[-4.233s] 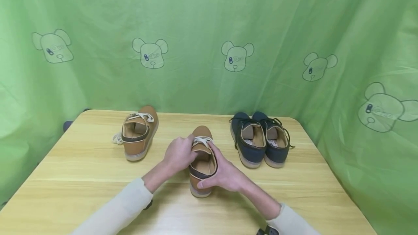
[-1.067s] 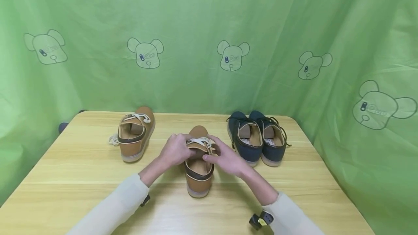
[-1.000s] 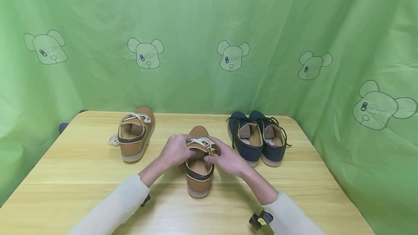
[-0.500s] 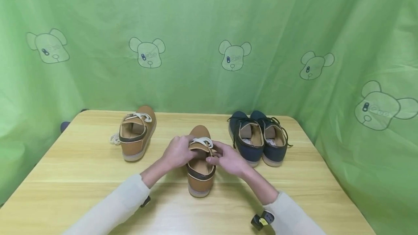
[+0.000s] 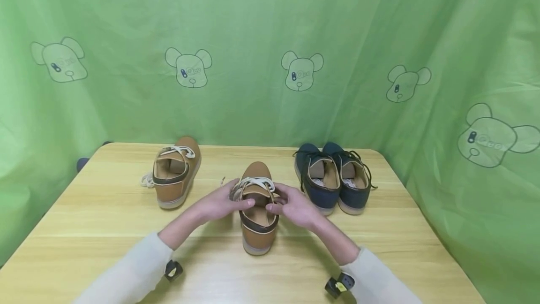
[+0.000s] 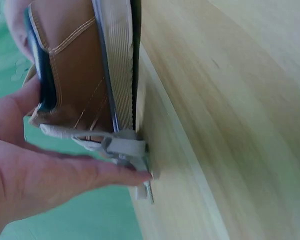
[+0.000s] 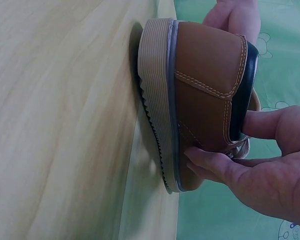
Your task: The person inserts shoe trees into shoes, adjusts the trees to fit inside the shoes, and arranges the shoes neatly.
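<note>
A brown shoe [image 5: 256, 238] with white laces [image 5: 258, 182] and a dark collar stands on the table in front of me, toe pointing away. My left hand [image 5: 217, 203] is at its left side, fingers straight along the hanging lace loops [image 6: 125, 146] and thumb reaching over the opening. From the right, my right hand [image 5: 297, 208] grips the shoe's side. In the right wrist view its thumb is at the collar and its fingers [image 7: 210, 162] press the outer side. The shoe's front is partly hidden in both wrist views.
Another brown shoe [image 5: 170, 193] stands at the back left, with a bunch of white lace [image 5: 147, 180] beside it. Two navy shoes [image 5: 322, 201] with dark laces stand side by side at the back right. A green curtain [image 5: 249, 111] hangs behind the wooden table [image 5: 105, 210].
My left hand has drawn back to the left and its fingers have straightened. White lace loops now show at the shoe's left side. The right hand has shifted forward from the heel.
</note>
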A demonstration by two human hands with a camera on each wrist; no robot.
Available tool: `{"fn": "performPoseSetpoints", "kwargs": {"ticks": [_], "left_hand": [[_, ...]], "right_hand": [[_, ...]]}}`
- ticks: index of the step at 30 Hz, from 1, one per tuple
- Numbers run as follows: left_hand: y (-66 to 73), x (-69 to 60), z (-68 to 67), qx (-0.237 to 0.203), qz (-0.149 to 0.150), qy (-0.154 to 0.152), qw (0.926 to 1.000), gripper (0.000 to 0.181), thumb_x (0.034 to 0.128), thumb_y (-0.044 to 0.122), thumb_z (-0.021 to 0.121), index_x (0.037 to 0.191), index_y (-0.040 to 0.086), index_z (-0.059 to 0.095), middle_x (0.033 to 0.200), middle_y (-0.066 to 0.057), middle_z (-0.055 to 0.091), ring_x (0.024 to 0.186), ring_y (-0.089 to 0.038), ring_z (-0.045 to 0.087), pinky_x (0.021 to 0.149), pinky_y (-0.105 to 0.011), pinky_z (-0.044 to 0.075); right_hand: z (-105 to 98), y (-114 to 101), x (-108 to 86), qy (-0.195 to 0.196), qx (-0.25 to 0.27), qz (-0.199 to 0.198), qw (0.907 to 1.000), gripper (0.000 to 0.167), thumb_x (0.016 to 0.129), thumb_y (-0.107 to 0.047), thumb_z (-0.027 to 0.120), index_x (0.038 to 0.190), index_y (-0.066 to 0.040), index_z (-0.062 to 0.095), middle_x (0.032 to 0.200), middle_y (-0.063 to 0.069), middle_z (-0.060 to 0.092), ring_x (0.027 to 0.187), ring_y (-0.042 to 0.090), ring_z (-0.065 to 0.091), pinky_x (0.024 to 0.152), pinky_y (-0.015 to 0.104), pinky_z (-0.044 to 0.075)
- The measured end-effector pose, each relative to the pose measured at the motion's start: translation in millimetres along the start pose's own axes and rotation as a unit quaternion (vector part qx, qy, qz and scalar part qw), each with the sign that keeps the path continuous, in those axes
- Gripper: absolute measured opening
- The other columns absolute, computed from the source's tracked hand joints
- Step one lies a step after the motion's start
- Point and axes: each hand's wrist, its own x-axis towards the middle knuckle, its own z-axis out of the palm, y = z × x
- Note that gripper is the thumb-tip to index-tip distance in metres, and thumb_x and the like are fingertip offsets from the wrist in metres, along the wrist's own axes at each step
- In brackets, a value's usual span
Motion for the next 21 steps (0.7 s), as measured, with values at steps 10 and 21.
{"fn": "performPoseSetpoints", "kwargs": {"ticks": [10, 21], "left_hand": [[0.2, -9.4, 1.7, -0.098, -0.018, -0.068, 0.9927, 0.072, 0.1010, 0.032, 0.061, 0.159, 0.004, 0.028, 0.157, -0.019, 0.042, 0.143, -0.040, 0.042, 0.121, -0.062, 0.024], [4.2, -11.5, 12.2, -0.202, -0.024, -0.089, 0.9751, 0.065, 0.0996, 0.012, 0.053, 0.158, -0.002, 0.027, 0.154, -0.023, 0.044, 0.143, -0.040, 0.041, 0.121, -0.056, 0.030]], "right_hand": [[1, -1, -1.1, 0.019, 0.020, 0.019, 0.9994, 0.065, 0.094, -0.008, 0.068, 0.153, -0.002, 0.042, 0.149, 0.019, 0.053, 0.135, 0.038, 0.053, 0.109, 0.045, 0.048], [5, 0, -2.8, 0.034, 0.061, 0.060, 0.9957, 0.064, 0.095, -0.013, 0.069, 0.151, 0.001, 0.042, 0.147, 0.022, 0.055, 0.126, 0.035, 0.062, 0.090, 0.039, 0.060]]}}
